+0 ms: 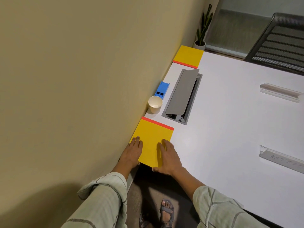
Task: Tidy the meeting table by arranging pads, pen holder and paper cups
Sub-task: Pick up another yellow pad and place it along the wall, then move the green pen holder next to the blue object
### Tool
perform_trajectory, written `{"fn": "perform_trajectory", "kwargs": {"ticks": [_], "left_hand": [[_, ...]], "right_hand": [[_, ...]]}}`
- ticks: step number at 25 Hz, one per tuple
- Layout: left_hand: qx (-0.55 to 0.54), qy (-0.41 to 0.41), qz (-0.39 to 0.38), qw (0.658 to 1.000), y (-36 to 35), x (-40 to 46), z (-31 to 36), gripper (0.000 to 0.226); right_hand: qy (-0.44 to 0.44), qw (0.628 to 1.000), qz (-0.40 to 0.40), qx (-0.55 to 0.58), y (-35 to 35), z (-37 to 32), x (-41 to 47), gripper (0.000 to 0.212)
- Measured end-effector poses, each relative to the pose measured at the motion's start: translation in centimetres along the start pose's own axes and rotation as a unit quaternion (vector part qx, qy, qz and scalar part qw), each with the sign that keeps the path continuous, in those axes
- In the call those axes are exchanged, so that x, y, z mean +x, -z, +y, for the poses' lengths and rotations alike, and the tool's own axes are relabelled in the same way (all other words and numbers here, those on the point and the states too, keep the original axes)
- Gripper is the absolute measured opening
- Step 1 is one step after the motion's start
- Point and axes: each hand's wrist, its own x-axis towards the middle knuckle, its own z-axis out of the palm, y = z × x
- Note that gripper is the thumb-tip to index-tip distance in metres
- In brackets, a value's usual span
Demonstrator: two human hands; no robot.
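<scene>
A yellow pad with a red strip (pixel 153 137) lies at the near corner of the white table (pixel 230 129), against the wall. My left hand (pixel 132 153) grips its left edge and my right hand (pixel 167 157) lies flat on its right side, thumb under the near edge. Beyond it stands a white paper cup (pixel 155 104), upright and apart from the pad. Behind the cup a blue pen holder (pixel 162 89) lies along the wall. A second yellow pad (pixel 188 55) sits at the far corner.
An open grey cable hatch (pixel 181 94) is sunk in the table right of the cup. Two clear plastic name holders (pixel 279 92) (pixel 281 157) lie at the right. A mesh chair (pixel 279 41) and a potted plant (pixel 201 30) stand beyond the table. The beige wall (pixel 82 79) is at the left.
</scene>
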Motion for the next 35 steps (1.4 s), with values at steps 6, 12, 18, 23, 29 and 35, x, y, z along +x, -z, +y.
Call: {"fn": "perform_trajectory", "kwargs": {"ticks": [6, 12, 18, 23, 29, 35], "left_hand": [[-0.051, -0.007, -0.005, 0.999, -0.6, 0.6, -1.0, 0.098], [-0.048, -0.011, -0.009, 0.999, -1.0, 0.9, -1.1, 0.099], [-0.051, -0.012, -0.010, 0.999, -1.1, 1.1, -1.3, 0.097], [-0.040, -0.005, -0.007, 0.999, -1.5, 1.1, -1.3, 0.093], [-0.010, -0.004, -0.040, 0.999, -1.7, 0.9, -1.0, 0.099], [0.006, -0.040, -0.019, 0.999, -0.2, -0.9, 1.6, 0.092]], "right_hand": [[0.020, 0.999, -0.006, -0.043, -1.4, -0.3, 0.4, 0.112], [0.023, 0.998, -0.006, -0.051, -1.9, -0.1, 0.6, 0.111], [0.021, 0.998, -0.016, -0.061, -2.1, -0.1, 0.8, 0.112], [0.023, 0.998, -0.021, -0.062, -2.1, 0.2, 0.8, 0.112], [0.006, 0.996, 0.012, -0.092, -3.5, -0.5, 0.6, 0.119], [0.014, 0.995, -0.003, -0.097, -1.3, 0.2, -1.1, 0.123]]}}
